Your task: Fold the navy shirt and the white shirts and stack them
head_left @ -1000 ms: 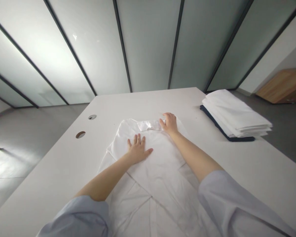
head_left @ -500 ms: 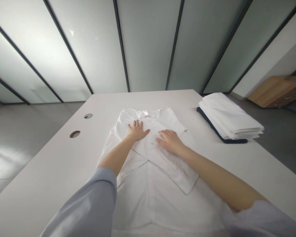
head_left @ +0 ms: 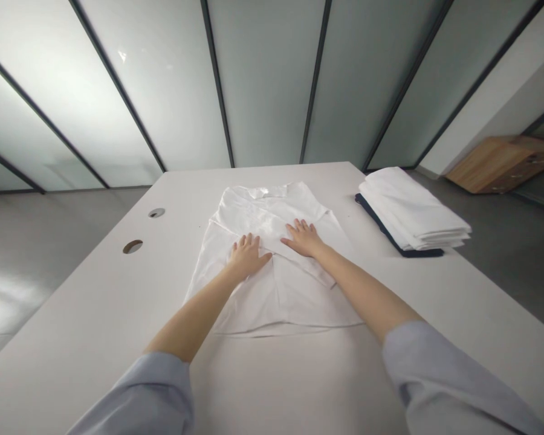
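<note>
A white shirt lies spread on the table, its collar at the far end and its hem toward me. The sleeves are folded across its middle, one over the other. My left hand rests flat on the shirt left of centre, fingers spread. To its right and slightly farther away, my right hand also lies on the cloth with its fingers apart. Neither hand grips the fabric.
On the table's right side sits a stack of folded white cloth on top of a dark blue folded item. Two round holes pierce the white table at left. Beyond stands a frosted glass wall; a wooden cabinet is at right.
The shirt has shifted away from me, so its hem now shows on the table. My left hand has moved nearer to me over the shirt; my right hand's fingers have spread.
</note>
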Motion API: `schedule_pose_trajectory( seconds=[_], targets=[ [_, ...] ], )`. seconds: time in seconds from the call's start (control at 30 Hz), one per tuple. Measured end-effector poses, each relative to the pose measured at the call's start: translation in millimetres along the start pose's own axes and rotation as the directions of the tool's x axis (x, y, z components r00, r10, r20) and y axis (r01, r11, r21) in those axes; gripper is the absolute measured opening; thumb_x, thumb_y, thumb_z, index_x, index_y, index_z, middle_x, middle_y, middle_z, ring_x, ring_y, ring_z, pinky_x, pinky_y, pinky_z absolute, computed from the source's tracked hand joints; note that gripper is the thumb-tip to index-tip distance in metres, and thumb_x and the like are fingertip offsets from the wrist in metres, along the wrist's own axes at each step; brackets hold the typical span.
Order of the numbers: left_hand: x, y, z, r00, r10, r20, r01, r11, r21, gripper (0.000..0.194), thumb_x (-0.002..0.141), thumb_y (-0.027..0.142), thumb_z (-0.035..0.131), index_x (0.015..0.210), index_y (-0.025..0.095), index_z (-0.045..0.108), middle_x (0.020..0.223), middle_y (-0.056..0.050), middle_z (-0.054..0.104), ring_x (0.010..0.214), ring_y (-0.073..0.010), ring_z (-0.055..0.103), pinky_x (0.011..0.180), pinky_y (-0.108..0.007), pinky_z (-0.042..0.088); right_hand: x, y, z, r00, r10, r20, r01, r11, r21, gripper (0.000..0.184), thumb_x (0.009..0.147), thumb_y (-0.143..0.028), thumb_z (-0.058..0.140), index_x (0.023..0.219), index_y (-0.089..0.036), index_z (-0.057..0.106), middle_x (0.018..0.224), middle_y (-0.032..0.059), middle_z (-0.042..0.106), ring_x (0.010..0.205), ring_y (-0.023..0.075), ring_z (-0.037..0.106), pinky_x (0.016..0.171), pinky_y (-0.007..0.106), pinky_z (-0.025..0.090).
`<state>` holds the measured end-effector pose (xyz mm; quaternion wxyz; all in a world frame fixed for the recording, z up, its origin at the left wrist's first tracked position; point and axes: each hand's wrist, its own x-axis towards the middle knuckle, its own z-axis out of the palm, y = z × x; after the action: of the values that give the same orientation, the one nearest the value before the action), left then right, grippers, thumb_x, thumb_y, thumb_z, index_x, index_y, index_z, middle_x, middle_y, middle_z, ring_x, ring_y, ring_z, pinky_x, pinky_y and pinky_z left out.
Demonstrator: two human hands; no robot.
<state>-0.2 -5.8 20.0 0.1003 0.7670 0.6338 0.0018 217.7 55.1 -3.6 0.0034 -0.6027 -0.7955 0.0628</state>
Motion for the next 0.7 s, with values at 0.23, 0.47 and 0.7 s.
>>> schedule_pose_trajectory(
  seconds=[0.23,0.47,0.7],
  targets=[
    [1,-10,16.9,0.998,-0.052,-0.034,0.054,0.996,0.067,0.084,0.090,0.068,0.026,0.153,0.014,0.022,0.160,-0.018,0.013,0.148,-0.0370,0.010,0.113,-0.063,0.013,25,-3,-4,0.969,-0.120,-0.218,0.111,0.992,-0.051,0.060,0.093,-0.056,0.043,0.140,-0.018,0.047,0.150,0.0161,0.040,0.141,0.0346,0.029,0.113,0.052,0.020],
    [23,-28,6.1,0.974,0.051,-0.220,-0.040,0.998,0.052,0.069,0.088,0.062,0.044,0.141,0.017,0.043,0.150,-0.018,0.040,0.137,-0.0341,0.036,0.110,-0.051,0.030,-41,-13,-1,0.903,-0.250,-0.350,0.258,0.966,-0.022,0.039,0.090,-0.036,0.055,0.122,-0.015,0.060,0.132,0.0174,0.055,0.126,0.0314,0.045,0.105,0.046,0.032],
    [-21,-20,11.2,0.947,0.178,-0.268,-0.182,0.983,0.007,0.032,0.087,0.036,0.054,0.114,0.020,0.063,0.117,-0.010,0.062,0.113,-0.0287,0.055,0.095,-0.042,0.045,-99,-6,9,0.925,-0.198,-0.325,0.245,0.963,0.111,0.012,0.085,-0.027,0.059,0.089,-0.018,0.065,0.093,0.0099,0.065,0.096,0.0260,0.056,0.087,0.037,0.041]
  ],
)
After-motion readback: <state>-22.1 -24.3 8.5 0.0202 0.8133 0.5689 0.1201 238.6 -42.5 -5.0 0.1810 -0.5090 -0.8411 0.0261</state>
